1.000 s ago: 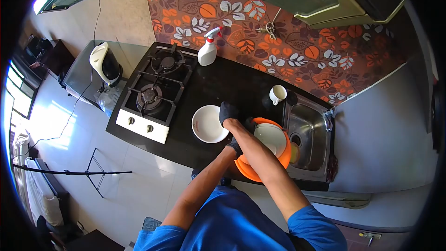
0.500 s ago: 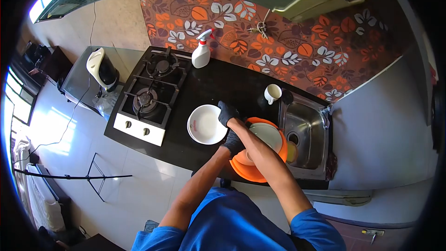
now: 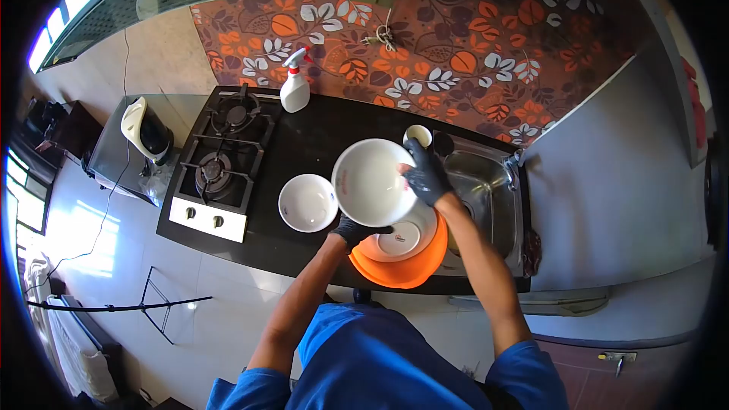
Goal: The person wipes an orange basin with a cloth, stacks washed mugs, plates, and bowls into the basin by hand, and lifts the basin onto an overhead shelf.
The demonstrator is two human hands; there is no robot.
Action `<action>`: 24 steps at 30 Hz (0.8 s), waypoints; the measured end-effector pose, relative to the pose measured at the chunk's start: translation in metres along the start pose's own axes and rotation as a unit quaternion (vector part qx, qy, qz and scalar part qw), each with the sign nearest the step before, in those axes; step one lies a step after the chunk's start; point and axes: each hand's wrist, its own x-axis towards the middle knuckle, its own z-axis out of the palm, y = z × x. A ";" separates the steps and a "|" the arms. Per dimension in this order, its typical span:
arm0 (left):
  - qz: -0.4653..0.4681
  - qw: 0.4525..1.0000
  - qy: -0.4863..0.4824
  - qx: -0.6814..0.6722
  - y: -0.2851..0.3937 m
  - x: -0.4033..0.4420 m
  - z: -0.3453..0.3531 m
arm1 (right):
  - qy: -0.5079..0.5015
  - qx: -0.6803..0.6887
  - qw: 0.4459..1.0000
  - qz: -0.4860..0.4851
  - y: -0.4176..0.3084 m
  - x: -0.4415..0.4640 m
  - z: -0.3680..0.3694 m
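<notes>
A white bowl (image 3: 368, 175) with small red print inside is held tilted above the counter, its inside facing me. Black-gloved, my left hand (image 3: 358, 231) supports it from below at the lower edge. At the right rim, my right hand (image 3: 427, 176), also gloved in black, grips it, fingers curled over the edge. Just left of it, another white bowl (image 3: 307, 203) stands upright on the counter. Below sits an orange basin (image 3: 406, 277), in which an upturned white bowl (image 3: 399, 240) lies, partly hidden by the held bowl and my left hand.
A steel sink (image 3: 490, 205) is at the right, with a white mug (image 3: 418, 135) by its far left corner. The gas stove (image 3: 220, 152) fills the counter's left end. A spray bottle (image 3: 295, 87) stands against the patterned wall. Farther left is an electric kettle (image 3: 148, 130).
My hands, crossed over between the counter bowl and the basin before, have come apart and now hold a white bowl up between them. The view has shifted slightly to the right.
</notes>
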 end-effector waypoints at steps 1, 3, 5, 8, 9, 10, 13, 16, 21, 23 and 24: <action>-0.049 0.969 -0.004 -0.244 0.000 0.000 0.000 | -0.008 -0.019 1.000 0.004 -0.002 -0.015 -0.018; -0.018 1.000 0.012 -0.003 0.002 0.003 -0.002 | -0.004 -0.018 1.000 0.019 0.012 -0.041 -0.048; 0.051 0.885 0.041 0.461 0.003 0.008 -0.004 | 0.025 -0.032 0.998 0.051 0.063 -0.063 -0.072; 0.121 0.744 0.070 0.653 0.000 0.009 -0.002 | 0.113 -0.017 0.993 0.041 0.115 -0.106 -0.110; 0.122 0.744 0.064 0.654 -0.001 0.009 -0.003 | 0.118 -0.018 0.992 0.045 0.128 -0.121 -0.120; 0.122 0.747 0.067 0.650 -0.001 0.008 -0.002 | 0.160 -0.020 0.983 0.092 0.137 -0.136 -0.129; 0.123 0.749 0.068 0.647 0.000 0.009 0.001 | 0.240 -0.137 0.943 0.188 0.164 -0.175 -0.155; 0.122 0.746 0.081 0.649 0.001 0.009 0.004 | 0.344 -0.274 0.889 0.125 0.221 -0.199 -0.167; 0.118 0.748 0.086 0.647 0.002 0.009 0.009 | 0.358 -0.269 0.864 0.233 0.213 -0.211 -0.178; 0.120 0.746 0.089 0.649 0.001 0.009 0.010 | 0.342 -0.286 0.860 0.248 0.209 -0.214 -0.183; 0.123 0.744 0.094 0.650 0.001 0.009 0.010 | 0.326 -0.304 0.856 0.261 0.207 -0.215 -0.185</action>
